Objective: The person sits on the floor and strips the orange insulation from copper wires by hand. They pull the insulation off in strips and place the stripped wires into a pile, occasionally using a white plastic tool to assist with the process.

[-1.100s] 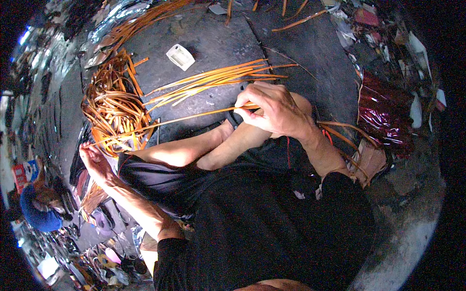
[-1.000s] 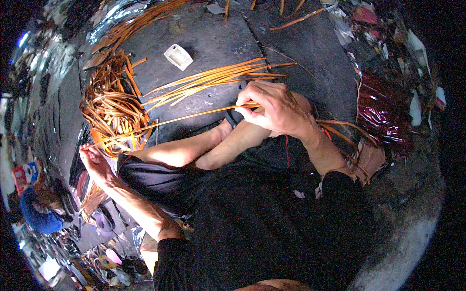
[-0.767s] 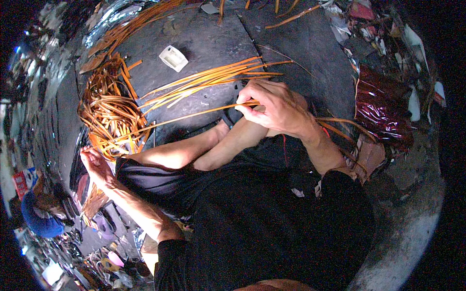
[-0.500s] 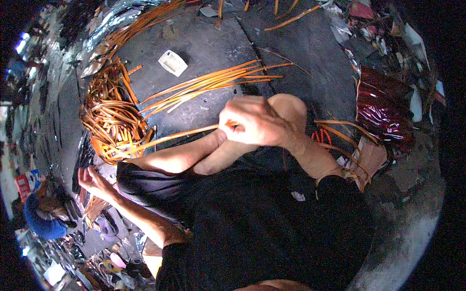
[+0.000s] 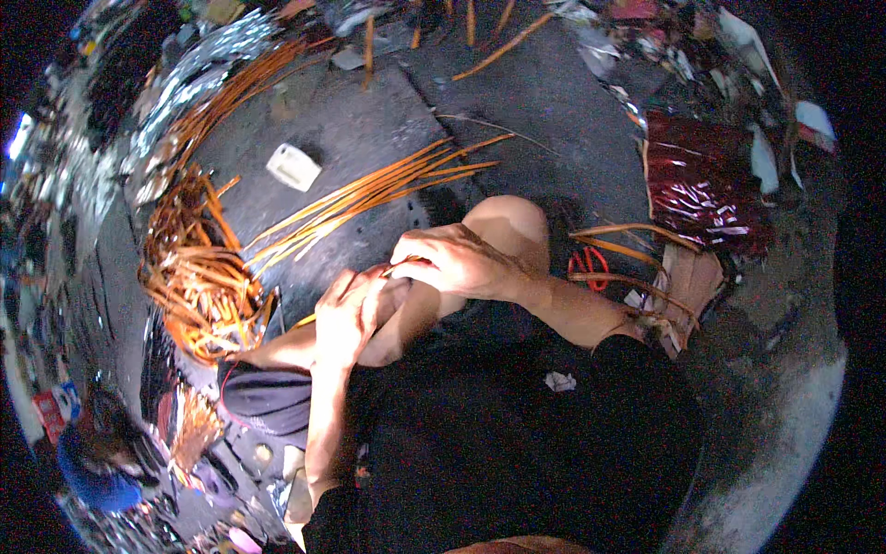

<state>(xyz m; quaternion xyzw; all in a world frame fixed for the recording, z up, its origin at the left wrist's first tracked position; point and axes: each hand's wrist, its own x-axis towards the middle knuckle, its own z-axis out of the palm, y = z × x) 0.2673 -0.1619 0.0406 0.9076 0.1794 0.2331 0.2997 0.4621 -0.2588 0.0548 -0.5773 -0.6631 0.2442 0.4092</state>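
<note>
My right hand (image 5: 454,263) is closed on the end of a thin orange cane strip (image 5: 305,321) just above my bent legs. My left hand (image 5: 346,314) sits right next to it, fingers curled around the same strip, which runs down-left under the hand. My bare knee (image 5: 503,222) rises behind the hands. A loose bundle of long orange strips (image 5: 369,194) lies on the dark floor beyond them. A tangled heap of orange strips (image 5: 194,277) sits to my left.
A small white block (image 5: 293,166) lies on the floor past the bundle. Red-handled scissors (image 5: 588,263) and a dark red foil sheet (image 5: 701,185) lie to the right. Shiny silver sheeting (image 5: 185,83) and clutter line the left edge, with a blue-capped person (image 5: 97,466) at lower left.
My left hand has come up from the far left by my hip to join the right hand at the strip. The right hand has pulled back toward my legs.
</note>
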